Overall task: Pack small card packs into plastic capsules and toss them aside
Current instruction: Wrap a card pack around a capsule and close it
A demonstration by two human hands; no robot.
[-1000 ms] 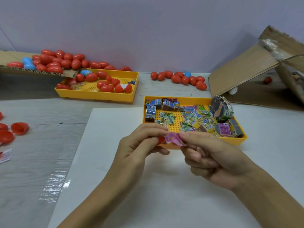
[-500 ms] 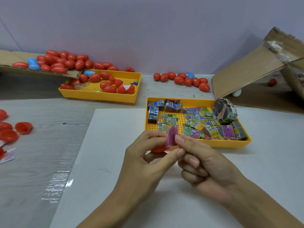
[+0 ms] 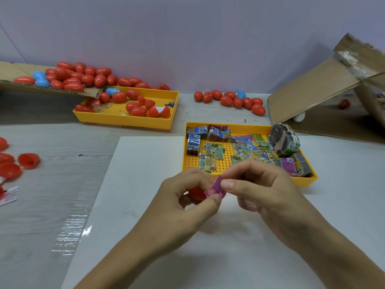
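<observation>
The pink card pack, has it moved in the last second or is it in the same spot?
Yes. The pink card pack has turned from lying flat to standing nearly on edge, and sits slightly nearer the person relative to the yellow tray, pinched against the red capsule half.

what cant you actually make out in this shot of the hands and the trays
All in the head view:
- Red capsule: mostly hidden behind the left hand; whole or half cannot be told.
- Pink card pack: print too small and blurred; the right hand covers one edge.
- Card packs in the near yellow tray: labels unreadable.
- Loose red capsule halves: more are cut off by the left edge.
- Cardboard box: its inside is in shadow.
</observation>
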